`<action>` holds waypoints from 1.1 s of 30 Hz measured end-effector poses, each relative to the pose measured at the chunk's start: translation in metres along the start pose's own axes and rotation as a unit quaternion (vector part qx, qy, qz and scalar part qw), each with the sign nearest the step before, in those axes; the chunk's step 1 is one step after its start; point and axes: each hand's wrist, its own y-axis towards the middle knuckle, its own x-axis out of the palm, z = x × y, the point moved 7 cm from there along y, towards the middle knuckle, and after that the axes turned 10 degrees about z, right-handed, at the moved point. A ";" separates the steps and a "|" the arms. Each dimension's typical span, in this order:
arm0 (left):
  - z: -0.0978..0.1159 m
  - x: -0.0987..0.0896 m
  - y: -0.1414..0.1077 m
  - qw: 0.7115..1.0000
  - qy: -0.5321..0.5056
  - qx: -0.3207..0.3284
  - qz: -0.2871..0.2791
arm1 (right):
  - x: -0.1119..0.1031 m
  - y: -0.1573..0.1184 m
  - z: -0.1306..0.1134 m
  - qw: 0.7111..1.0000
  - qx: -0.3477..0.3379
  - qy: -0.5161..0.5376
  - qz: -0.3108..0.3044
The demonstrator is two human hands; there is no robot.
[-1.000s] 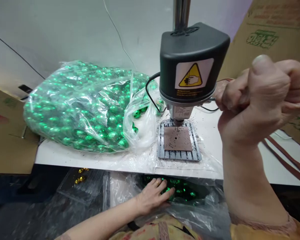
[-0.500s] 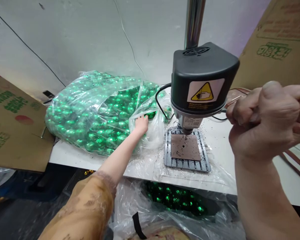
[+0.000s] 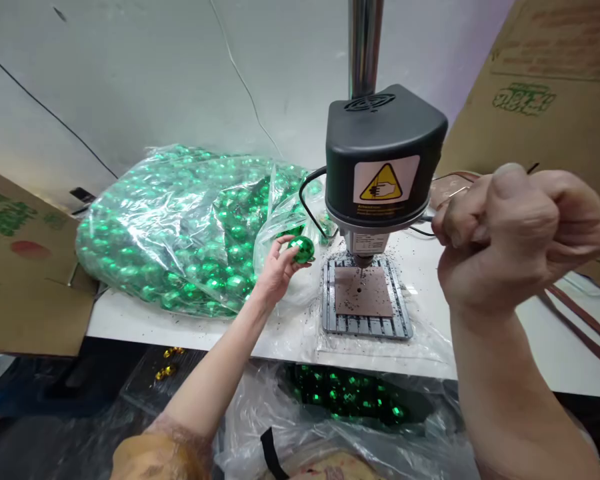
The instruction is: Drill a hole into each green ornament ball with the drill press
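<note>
My left hand (image 3: 276,270) holds a shiny green faceted ball (image 3: 301,249) between thumb and fingers, at the mouth of a large clear bag of green balls (image 3: 180,227). Right of it stands a black drill press (image 3: 385,153) with a yellow warning label. Its bit points down at a brown square plate (image 3: 364,292) with a small hole, on a slotted grey metal base (image 3: 367,327). My right hand (image 3: 515,233) is closed in a fist right of the drill head, by its side lever; what its fingers wrap round is mostly hidden.
Dark shavings dot the white table (image 3: 280,340). Cardboard boxes stand at the left (image 3: 25,287) and right (image 3: 535,87). Below the table edge, a second clear bag holds green balls (image 3: 350,393). A black cable (image 3: 305,193) curves beside the drill. Brown straps (image 3: 580,323) lie at the right.
My left hand has come out of the bag opening and now holds a green ball. My right hand remains closed beside the drill. The whole view has shifted slightly.
</note>
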 end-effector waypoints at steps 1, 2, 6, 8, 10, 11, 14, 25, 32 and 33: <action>-0.008 0.006 -0.009 1.000 -0.003 -0.010 -0.009 | 0.000 0.000 0.000 1.000 -0.002 0.004 -0.002; -0.017 0.012 -0.018 1.000 0.000 -0.017 -0.018 | 0.001 0.000 0.000 1.000 -0.001 0.008 -0.004; -0.052 0.033 -0.037 0.999 0.015 -0.011 -0.046 | 0.002 -0.001 0.000 1.000 0.006 0.015 -0.011; -0.063 0.040 -0.040 0.998 0.018 -0.007 -0.054 | 0.003 -0.001 -0.001 1.000 0.005 0.019 -0.020; -0.069 0.043 -0.040 0.998 0.025 -0.007 -0.061 | 0.005 -0.001 -0.002 0.999 0.007 0.030 -0.029; -0.071 0.045 -0.039 0.998 0.029 -0.008 -0.063 | 0.006 0.000 -0.002 0.999 0.007 0.038 -0.033; -0.072 0.046 -0.039 0.997 0.043 -0.010 -0.067 | 0.007 0.000 -0.005 0.998 0.003 0.056 -0.035; -0.073 0.052 -0.044 0.982 0.158 0.071 -0.080 | 0.007 0.001 -0.004 0.997 -0.015 0.070 -0.027; -0.070 0.062 -0.044 0.974 0.187 0.105 -0.076 | 0.005 -0.001 -0.002 0.999 0.003 0.041 -0.011; -0.070 0.064 -0.045 0.974 0.186 0.107 -0.076 | 0.006 -0.001 -0.003 0.999 0.002 0.040 -0.012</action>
